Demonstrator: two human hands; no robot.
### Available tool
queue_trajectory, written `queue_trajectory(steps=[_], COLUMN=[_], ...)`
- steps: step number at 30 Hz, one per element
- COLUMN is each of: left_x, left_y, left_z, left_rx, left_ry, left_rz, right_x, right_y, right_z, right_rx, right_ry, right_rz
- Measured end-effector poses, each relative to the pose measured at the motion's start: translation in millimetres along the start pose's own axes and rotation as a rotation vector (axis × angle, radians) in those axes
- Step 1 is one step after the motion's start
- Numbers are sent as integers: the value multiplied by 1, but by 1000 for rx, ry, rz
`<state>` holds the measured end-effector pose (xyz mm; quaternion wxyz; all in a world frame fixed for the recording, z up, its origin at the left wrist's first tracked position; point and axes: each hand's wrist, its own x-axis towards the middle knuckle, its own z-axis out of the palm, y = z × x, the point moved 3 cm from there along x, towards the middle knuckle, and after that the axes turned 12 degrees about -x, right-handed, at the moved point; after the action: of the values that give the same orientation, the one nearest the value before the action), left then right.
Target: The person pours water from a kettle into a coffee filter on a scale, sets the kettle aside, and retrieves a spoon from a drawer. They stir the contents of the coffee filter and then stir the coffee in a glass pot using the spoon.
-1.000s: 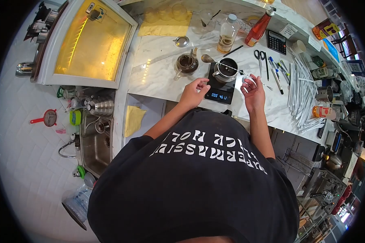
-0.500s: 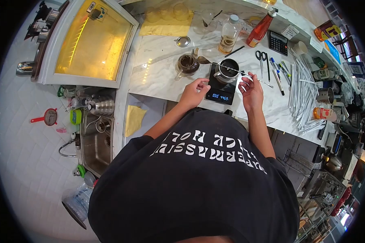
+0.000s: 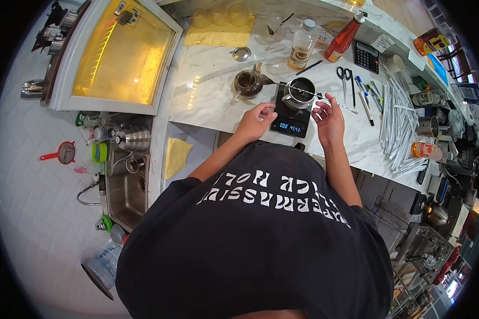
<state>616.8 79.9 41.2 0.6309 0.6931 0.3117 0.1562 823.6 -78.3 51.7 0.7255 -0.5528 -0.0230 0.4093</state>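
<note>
A long-handled metal spoon (image 3: 328, 99) is pinched in the fingers of my right hand (image 3: 331, 118). Its handle crosses above a metal cup (image 3: 289, 98) with dark contents, and its bowl reaches to the rim of a glass pot (image 3: 246, 85) holding dark brown liquid. The cup stands on a black digital scale (image 3: 288, 125) with a lit blue display. At the scale's left edge is my left hand (image 3: 257, 121), its fingers loosely bent and apart with nothing in them. Whether its fingertips touch the scale I cannot tell.
Behind the scale stand a clear labelled bottle (image 3: 302, 47) and a red pump bottle (image 3: 345, 38). Scissors (image 3: 344, 77), pens (image 3: 364, 101), a calculator (image 3: 366, 56) and a heap of white straws (image 3: 399, 122) lie rightward. A round metal lid (image 3: 241, 53) sits behind the pot.
The spoon's bowl has shifted slightly left toward the glass pot and looks turned. The scale's displayed number has risen. My left hand has hardly moved.
</note>
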Motion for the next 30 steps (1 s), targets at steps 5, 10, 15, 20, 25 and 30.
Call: queue_trajectory(steps=[5,10,15,20,25,30], left_x=[0,-1,-5,-14,-29,-38], left_y=[1,-1,-5,-7,-14,-23], left_z=[0,0,0,-3,-12,-25], left_rx=[-1,0,-4,-7,-34,-36], left_ry=[-1,-2,5,14,51,100], left_rz=[0,-5,-23,-92,-141,-141], right_x=[0,-1,-7,-24,-49,-68], right_y=[1,0,2,2,3,-8], right_z=[1,-3,-8,-17,-20,11], right_rx=[19,-21,-31,-111,-251,-398], right_ry=[-5,-12,21,56,35,-105], right_rz=[14,-11,18,40,46,-4])
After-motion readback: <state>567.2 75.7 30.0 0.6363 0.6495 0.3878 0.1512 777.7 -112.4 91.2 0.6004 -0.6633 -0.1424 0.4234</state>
